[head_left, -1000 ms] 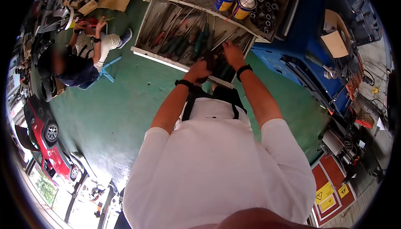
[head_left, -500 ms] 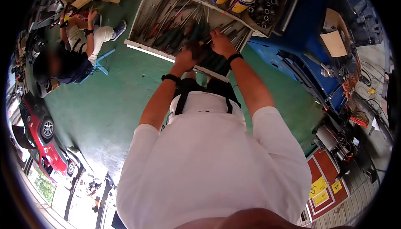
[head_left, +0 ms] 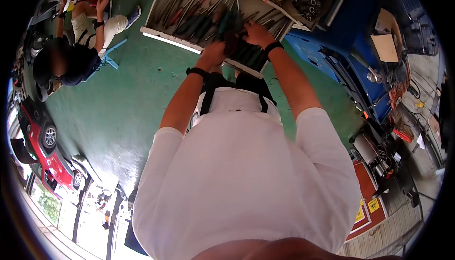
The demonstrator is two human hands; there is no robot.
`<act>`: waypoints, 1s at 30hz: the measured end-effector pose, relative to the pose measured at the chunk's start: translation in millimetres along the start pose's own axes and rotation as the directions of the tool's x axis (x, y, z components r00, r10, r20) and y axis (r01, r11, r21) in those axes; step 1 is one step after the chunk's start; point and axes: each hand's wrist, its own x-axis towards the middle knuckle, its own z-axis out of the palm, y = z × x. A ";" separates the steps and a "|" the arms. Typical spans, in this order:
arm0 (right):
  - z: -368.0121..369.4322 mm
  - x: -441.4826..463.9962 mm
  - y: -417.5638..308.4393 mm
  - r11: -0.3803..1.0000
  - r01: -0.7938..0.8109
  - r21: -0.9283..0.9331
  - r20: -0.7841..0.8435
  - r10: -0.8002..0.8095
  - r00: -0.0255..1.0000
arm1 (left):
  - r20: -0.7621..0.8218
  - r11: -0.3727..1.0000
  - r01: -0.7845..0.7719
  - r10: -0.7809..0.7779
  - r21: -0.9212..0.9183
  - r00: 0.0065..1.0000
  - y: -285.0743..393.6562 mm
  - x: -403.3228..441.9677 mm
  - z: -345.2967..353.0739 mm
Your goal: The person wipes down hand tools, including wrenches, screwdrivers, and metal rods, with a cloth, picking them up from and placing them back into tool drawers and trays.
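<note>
The person's wearing a plain white tee (head_left: 251, 174), pretty loose, with short sleeves (head_left: 322, 141) that stop somewhere near the elbows and some soft creases running through the fabric. There's a chunky black band (head_left: 196, 72) on each wrist, watch or bracelet, honestly too small to tell which. Down at the waist it's black shorts (head_left: 253, 84), plus two dark straps (head_left: 207, 101) running lengthwise, one each side, with a strip of white between them.
</note>
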 end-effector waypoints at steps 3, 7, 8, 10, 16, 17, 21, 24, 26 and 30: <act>-4.2 4.2 -14.6 0.992 -0.076 -0.103 0.050 0.082 0.995 | 0.077 0.998 0.057 -0.058 0.016 0.995 0.2 1.5 0.9; 4.2 7.1 -22.1 0.989 -0.101 -0.107 0.076 0.109 0.991 | 0.057 0.985 0.167 -0.164 -0.045 0.985 -0.1 -1.7 3.5; 5.2 1.6 -25.7 0.991 -0.114 -0.073 -0.009 0.113 0.994 | 0.061 0.983 0.178 -0.175 -0.040 0.983 -4.7 -1.5 6.6; 4.4 -1.4 -29.9 0.993 -0.113 -0.039 -0.088 0.109 0.990 | 0.064 0.979 0.200 -0.198 -0.038 0.978 -9.9 -3.4 9.4; -0.7 -2.9 -28.6 0.994 -0.096 0.050 -0.074 0.100 0.992 | -0.011 0.989 0.129 -0.130 -0.070 0.991 1.4 -13.7 6.3; 0.1 -5.8 -29.0 0.992 -0.093 0.081 -0.160 0.105 0.982 | -0.017 0.986 0.164 -0.165 -0.040 0.986 7.1 -15.3 5.1; 13.0 -8.7 -28.5 0.985 -0.129 0.118 -0.321 0.160 0.933 | -0.085 0.985 0.173 -0.171 0.011 0.982 5.8 -16.2 17.8; 13.6 -6.9 -25.7 0.993 -0.102 0.066 -0.220 0.114 0.969 | 0.000 0.975 0.222 -0.222 -0.025 0.975 9.4 -16.8 4.7; 21.9 -5.9 -17.6 0.997 -0.035 0.063 -0.352 0.055 0.935 | -0.084 0.986 0.154 -0.160 -0.071 0.984 -2.8 -15.8 5.8; 1.4 -29.7 -15.0 0.970 -0.093 0.227 -0.236 0.147 0.960 | -0.252 0.940 0.162 -0.243 -0.301 0.937 -9.1 -41.7 -17.9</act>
